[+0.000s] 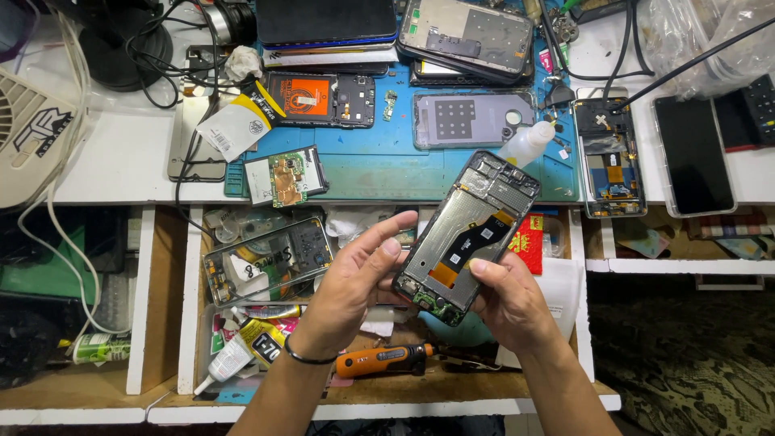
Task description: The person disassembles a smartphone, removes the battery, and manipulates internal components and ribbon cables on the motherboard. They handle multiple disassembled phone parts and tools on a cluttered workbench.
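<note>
My right hand (504,299) grips the lower end of an opened phone frame (472,230), back cover off, showing a silver shield, a black flex cable and orange ribbon. The frame tilts up to the right over the open drawer. My left hand (355,278) is next to the frame's lower left edge, fingers curled, fingertips touching or almost touching it. A black band sits on my left wrist.
A blue work mat (363,165) on the white bench carries several dismantled phones, back covers and a small white squeeze bottle (529,144). The open drawer holds a glue tube (238,351), an orange electric screwdriver (383,359) and a clear phone case (270,258). Cables lie at the left.
</note>
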